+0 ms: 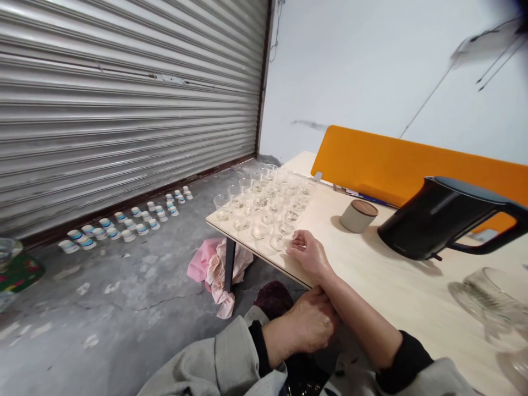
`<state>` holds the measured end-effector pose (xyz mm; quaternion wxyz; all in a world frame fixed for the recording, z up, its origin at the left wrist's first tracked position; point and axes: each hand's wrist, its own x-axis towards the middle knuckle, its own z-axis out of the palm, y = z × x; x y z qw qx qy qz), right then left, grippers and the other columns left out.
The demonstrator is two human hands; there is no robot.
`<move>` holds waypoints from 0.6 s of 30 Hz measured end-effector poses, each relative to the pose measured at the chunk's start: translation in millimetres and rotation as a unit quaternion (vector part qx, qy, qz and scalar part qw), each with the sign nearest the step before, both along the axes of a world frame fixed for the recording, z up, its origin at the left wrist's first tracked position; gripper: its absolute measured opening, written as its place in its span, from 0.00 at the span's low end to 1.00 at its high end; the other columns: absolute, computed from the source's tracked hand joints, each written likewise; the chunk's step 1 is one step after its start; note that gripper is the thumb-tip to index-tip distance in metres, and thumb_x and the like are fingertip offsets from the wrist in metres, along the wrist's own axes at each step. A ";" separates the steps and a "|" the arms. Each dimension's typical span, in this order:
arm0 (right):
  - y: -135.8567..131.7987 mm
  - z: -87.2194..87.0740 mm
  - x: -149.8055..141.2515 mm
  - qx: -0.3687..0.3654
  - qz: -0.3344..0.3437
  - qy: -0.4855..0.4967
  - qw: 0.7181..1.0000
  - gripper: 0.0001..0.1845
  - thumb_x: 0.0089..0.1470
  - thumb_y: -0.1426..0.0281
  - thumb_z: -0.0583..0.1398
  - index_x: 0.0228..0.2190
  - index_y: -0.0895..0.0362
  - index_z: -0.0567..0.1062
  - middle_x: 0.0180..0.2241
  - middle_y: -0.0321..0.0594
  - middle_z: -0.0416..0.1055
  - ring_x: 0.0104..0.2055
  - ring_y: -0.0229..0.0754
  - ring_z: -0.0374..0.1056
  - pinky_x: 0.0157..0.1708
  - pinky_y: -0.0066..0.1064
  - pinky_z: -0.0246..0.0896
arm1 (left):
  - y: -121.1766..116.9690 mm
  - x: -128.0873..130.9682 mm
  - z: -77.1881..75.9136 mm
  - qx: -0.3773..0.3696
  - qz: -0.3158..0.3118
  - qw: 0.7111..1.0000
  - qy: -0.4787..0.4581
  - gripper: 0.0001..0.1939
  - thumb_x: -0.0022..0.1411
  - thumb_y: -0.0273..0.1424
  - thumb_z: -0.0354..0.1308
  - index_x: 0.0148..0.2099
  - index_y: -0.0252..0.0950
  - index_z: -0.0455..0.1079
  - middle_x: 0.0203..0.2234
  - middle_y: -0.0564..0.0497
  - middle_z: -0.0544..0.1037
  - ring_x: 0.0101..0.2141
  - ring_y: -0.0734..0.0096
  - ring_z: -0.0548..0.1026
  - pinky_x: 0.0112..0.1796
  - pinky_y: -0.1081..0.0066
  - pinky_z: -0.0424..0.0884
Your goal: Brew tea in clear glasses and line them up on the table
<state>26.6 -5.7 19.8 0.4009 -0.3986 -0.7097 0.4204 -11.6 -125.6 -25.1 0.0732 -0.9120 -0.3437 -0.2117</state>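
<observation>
Left of your table [383, 286], white-and-blue cups [119, 217] stand in rows on the floor [136, 308] by the metal shutter [136, 104]. Pink cloth [202, 264] lies at the table's leg. Clear cups [258, 202] crowd the table's left end, with dark bits in many of them. Your right hand's fingers touch the nearest cup [279, 242] near the table's front edge; you can't tell whether they grip it. Your left hand [315, 322], closed with nothing visible in it, is in front of that edge, against your right wrist. Farther right, a lidded canister [358, 218] and a black kettle [433, 220] stand on the table, before the orange panel [379, 159] along its far side. Glassware [495, 294] sits at the table's right.
</observation>
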 end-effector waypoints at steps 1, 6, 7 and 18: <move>0.0 0.9 3.4 -0.001 -0.005 -0.002 1.000 0.27 0.35 0.64 0.70 0.40 0.53 0.71 0.40 0.41 0.74 0.42 0.45 0.74 0.44 0.40 0.74 | -0.6 -0.3 1.4 0.002 -0.006 1.000 -0.006 0.18 0.70 0.33 0.55 0.58 0.31 0.72 0.54 0.41 0.79 0.61 0.58 0.69 0.66 0.61 0.55; -15.4 11.8 35.4 0.021 -0.033 -0.003 0.999 0.30 0.39 0.60 0.72 0.44 0.54 0.73 0.45 0.48 0.76 0.47 0.51 0.75 0.48 0.47 0.75 | 0.9 -1.2 5.3 -0.005 -0.015 0.999 -0.039 0.29 0.67 0.40 0.63 0.63 0.27 0.67 0.58 0.39 0.76 0.64 0.53 0.66 0.68 0.58 0.53; -21.8 14.9 45.6 0.030 -0.040 -0.004 0.999 0.29 0.42 0.59 0.72 0.45 0.54 0.73 0.45 0.48 0.76 0.48 0.51 0.75 0.49 0.48 0.75 | 2.0 -1.2 5.0 -0.011 -0.016 0.999 -0.047 0.30 0.66 0.40 0.64 0.63 0.28 0.66 0.58 0.40 0.76 0.64 0.53 0.66 0.69 0.58 0.52; -128.5 34.3 206.1 0.080 -0.179 -0.085 0.977 0.22 0.56 0.54 0.67 0.49 0.52 0.76 0.48 0.47 0.78 0.48 0.50 0.77 0.48 0.45 0.78 | -1.4 16.1 14.0 -0.056 0.026 0.994 -0.091 0.30 0.64 0.38 0.68 0.65 0.38 0.64 0.63 0.42 0.73 0.62 0.50 0.69 0.57 0.52 0.67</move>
